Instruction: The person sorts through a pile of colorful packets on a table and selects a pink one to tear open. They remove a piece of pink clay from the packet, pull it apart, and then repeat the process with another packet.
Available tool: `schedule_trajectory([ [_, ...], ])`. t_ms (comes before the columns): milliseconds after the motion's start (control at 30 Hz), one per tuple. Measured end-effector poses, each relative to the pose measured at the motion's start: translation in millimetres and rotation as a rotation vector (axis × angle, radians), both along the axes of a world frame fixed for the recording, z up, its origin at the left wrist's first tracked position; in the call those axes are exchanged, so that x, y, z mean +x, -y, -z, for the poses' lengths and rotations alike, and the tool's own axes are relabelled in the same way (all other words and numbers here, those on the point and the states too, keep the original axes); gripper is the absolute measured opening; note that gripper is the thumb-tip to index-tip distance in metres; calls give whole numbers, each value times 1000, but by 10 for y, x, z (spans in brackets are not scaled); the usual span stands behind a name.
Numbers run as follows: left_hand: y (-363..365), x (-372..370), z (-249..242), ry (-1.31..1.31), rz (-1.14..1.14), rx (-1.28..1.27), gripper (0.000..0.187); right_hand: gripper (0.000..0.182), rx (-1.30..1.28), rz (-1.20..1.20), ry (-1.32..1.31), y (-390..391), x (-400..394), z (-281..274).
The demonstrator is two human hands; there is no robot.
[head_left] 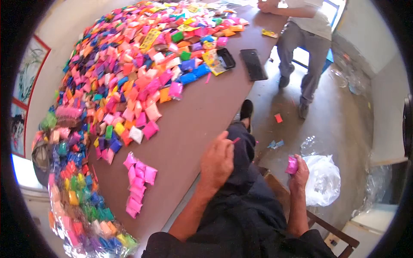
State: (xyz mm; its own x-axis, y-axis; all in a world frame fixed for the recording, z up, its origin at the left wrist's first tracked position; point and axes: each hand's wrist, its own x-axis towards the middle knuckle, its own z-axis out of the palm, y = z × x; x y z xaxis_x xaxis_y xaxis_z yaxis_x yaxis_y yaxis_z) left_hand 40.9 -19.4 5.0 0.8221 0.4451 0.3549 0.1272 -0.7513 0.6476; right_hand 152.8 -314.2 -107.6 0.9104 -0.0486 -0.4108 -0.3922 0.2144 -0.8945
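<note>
My right hand [299, 173] is closed around a small shiny pink packet [291, 164], held out over the floor to the right of my lap. My left hand [217, 161] is raised above my thigh near the table edge, its fingers pinched, with a thin pink strip [236, 140] sticking out of them. On the table [185, 124], left of that hand, lies a cluster of pink packets [137, 184]. Behind it spreads a big heap of small packets [124, 73] in many colours.
Clear bags of coloured packets [88, 202] line the table's left side. A black phone [254, 64] lies near the edge, beside a black tray [226, 58]. A white plastic bag [322, 182] is beyond my right hand. Another person [303, 43] stands across, with scraps on the floor [279, 133].
</note>
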Motion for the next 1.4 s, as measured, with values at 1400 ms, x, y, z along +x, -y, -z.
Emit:
schedule_trajectory([
  [1400,-178,-641,195,144,-139,-1187,14,18,26,-745,354,-1940,-654,-1033],
])
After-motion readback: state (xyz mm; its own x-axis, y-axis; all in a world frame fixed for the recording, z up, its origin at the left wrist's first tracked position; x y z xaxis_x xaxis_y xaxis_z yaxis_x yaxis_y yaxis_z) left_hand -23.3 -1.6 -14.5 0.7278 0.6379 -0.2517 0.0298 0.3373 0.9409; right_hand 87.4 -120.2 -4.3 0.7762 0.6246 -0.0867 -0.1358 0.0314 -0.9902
